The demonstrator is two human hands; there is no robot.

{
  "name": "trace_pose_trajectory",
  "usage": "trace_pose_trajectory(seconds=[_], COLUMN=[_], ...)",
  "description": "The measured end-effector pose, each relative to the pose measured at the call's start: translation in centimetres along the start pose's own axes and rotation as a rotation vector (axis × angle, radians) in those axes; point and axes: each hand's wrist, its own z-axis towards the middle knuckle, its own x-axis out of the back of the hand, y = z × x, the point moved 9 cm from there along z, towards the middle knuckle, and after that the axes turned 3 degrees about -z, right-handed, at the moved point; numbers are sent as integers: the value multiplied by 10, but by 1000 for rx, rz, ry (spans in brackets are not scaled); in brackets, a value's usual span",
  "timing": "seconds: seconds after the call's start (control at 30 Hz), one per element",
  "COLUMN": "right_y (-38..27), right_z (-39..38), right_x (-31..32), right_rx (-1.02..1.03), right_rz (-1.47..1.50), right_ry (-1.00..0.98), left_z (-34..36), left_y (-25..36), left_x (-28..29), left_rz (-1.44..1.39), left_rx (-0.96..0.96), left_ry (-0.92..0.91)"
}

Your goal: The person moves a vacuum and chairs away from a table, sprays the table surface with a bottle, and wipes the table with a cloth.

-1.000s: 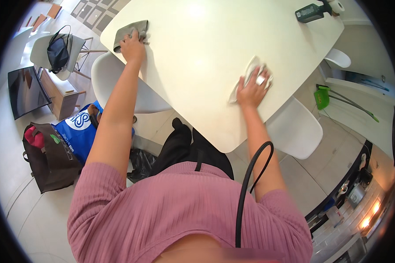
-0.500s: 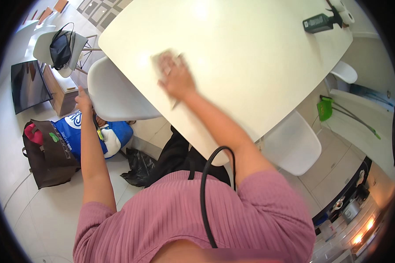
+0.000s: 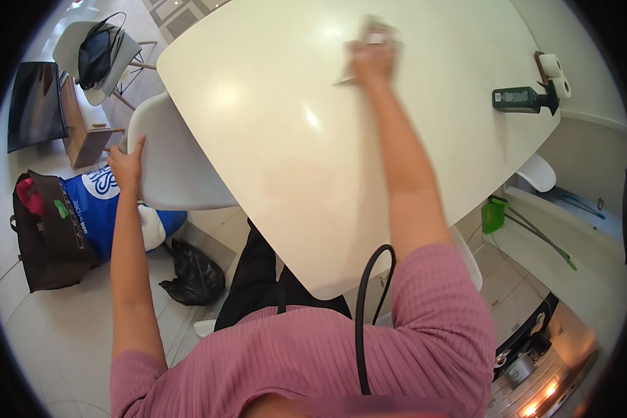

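Note:
My right hand (image 3: pixel 373 61) is stretched out over the far part of the white table (image 3: pixel 272 153), pressed onto its top. A pale wiping cloth (image 3: pixel 346 80) is held under that hand. Motion blurs the fingers, and only an edge of the cloth shows beside them. Off the table's left side, my left hand (image 3: pixel 127 167) grips the edge of a white chair (image 3: pixel 171 157), with the thumb up along its rim.
A dark green spray bottle (image 3: pixel 519 99) lies near white paper rolls (image 3: pixel 554 73) at the table's right. Left on the floor are a brown bag (image 3: pixel 52 237), a blue bag (image 3: pixel 94 209) and a black plastic bag (image 3: pixel 194 272). A green dustpan (image 3: pixel 493 214) stands right.
My right hand has swept the cloth rightward and farther across the tabletop. My left hand now closes on the chair's edge, where its fingers were beside it before. The whole view has shifted.

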Motion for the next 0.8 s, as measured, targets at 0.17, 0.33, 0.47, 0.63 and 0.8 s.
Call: trace_pose_trajectory(seconds=[0.17,0.33,0.47,0.63,0.8], right_y=[-217,-20,149,-60,-311], right_z=[-133,-61,13,55,-104], right_x=[44,10,-4,8,51], right_rx=[665,396,-302,94,799], right_rz=[420,373,30,8,394], right_ry=[-22,229,48,269,41], left_z=[5,6,-4,0,-1], left_y=[-14,-18,-5,7,0], left_x=[-2,-4,2,1,5], left_rz=[-18,-35,-65,-22,1], left_rx=[42,35,69,87,100], left_ry=[0,-6,-26,-8,13])
